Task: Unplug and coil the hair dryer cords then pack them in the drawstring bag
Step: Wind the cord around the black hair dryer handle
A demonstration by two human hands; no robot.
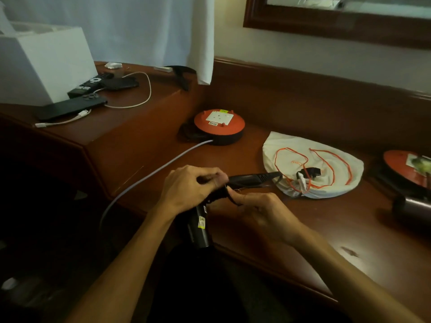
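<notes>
Landmark: the white drawstring bag (312, 169) lies flat on the brown worktop (256, 145), with its orange string (326, 164) loose on top.

Hair dryer: the black hair dryer (251, 179) is just left of the bag. One long part points at the bag and touches its left edge. The other part (198, 227) hangs down off the front edge of the worktop, toward the person.

Cord: the black cord (224, 194) is bunched where the two parts meet, left of the bag. A black plug (310, 172) lies on top of the bag. I cannot tell if it is the end of this cord.

Left hand: the left hand (189, 185) is left of the bag, with its fingers (210, 174) curled round the dryer and the cord.

Right hand: the right hand (258, 213) is in front of the bag, nearer to it than the left hand. Its fingers (235, 198) pinch a bit of cord.

Step, I think: winding the cord, not packing yet.

What matters next: the bag is to the right of both hands, so the right hand has the short way.

Also there: an orange socket reel (219, 124) behind and left of the bag, with nothing plugged in on top and a pale cable (149, 176) coming out.
</notes>
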